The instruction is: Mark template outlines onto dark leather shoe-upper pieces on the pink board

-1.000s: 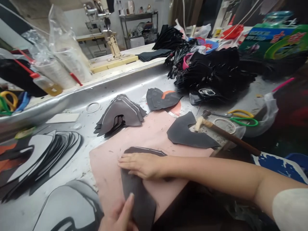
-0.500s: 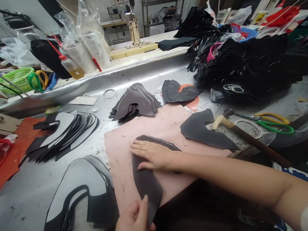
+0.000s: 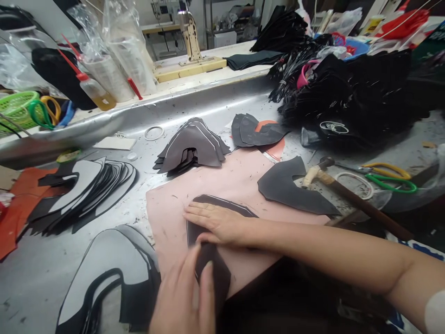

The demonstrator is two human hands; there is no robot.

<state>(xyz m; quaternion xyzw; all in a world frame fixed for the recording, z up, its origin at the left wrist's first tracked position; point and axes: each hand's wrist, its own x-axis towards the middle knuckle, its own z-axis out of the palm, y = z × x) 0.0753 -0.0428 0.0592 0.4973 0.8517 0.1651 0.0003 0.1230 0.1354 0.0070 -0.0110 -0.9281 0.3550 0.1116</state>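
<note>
My right hand (image 3: pixel 220 223) lies flat, fingers stretched out, on a dark grey curved shoe-upper piece (image 3: pixel 220 271) and covers its middle. Under that piece is a pink sheet (image 3: pixel 167 211). Close to the piece's near end, my left hand (image 3: pixel 182 292) is blurred, with thumb and fingers apart and nothing seen between them. Whether it touches the piece I cannot tell. To the right, another dark curved piece (image 3: pixel 281 185) rests on the sheet, beside a hammer (image 3: pixel 347 195).
Stacks of curved pieces stand at the back (image 3: pixel 191 144), at left (image 3: pixel 93 190) and in front at left (image 3: pixel 104 250). Scissors (image 3: pixel 392 178) and a white ring (image 3: pixel 354 185) lie right. A large black pile (image 3: pixel 354 97) fills the back right; an oil bottle (image 3: pixel 95 93) stands back left.
My left hand has let go of the near end of the curved piece and moved up along it, fingers spreading. My right hand stays flat in place. The view has shifted slightly.
</note>
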